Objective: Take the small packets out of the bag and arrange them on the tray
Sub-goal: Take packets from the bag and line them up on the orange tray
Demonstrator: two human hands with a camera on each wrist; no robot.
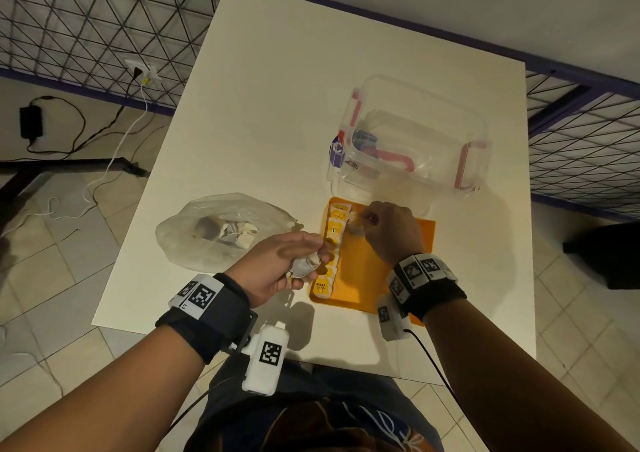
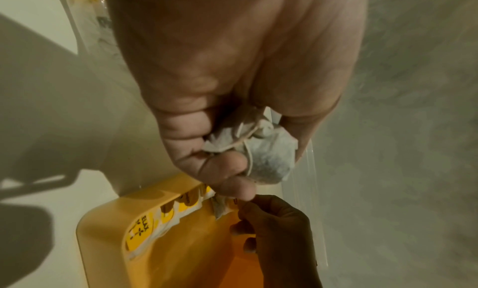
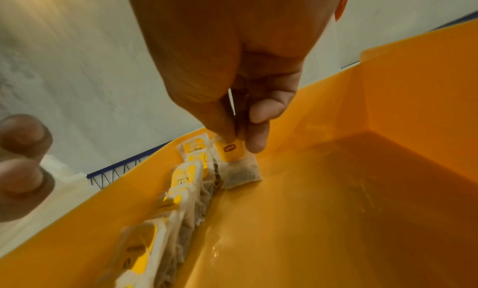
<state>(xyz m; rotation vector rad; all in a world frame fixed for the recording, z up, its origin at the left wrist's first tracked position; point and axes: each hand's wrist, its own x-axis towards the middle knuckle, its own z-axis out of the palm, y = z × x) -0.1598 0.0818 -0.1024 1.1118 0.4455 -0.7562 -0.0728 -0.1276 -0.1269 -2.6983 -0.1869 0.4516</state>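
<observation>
Counter [image 1: 277, 105]: white, I see bag [image 1: 194, 233] beside orange tray [image 1: 398, 243].
Left hand [image 1: 277, 268]: I clutch bunched packets [image 2: 258, 149].
Right hand [image 1: 391, 229]: I pinch one packet [image 3: 238, 163] on tray.

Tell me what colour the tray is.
Orange-yellow; the tray shows best in the right wrist view.

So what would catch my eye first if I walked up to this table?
Probably the bright orange tray near the table's front edge, with a row of yellow-tagged tea bags along its left side. The right hand pinches one more tea bag at the row's far end, while the left hand grips a few others. A crumpled plastic bag lies left of the tray.
</observation>
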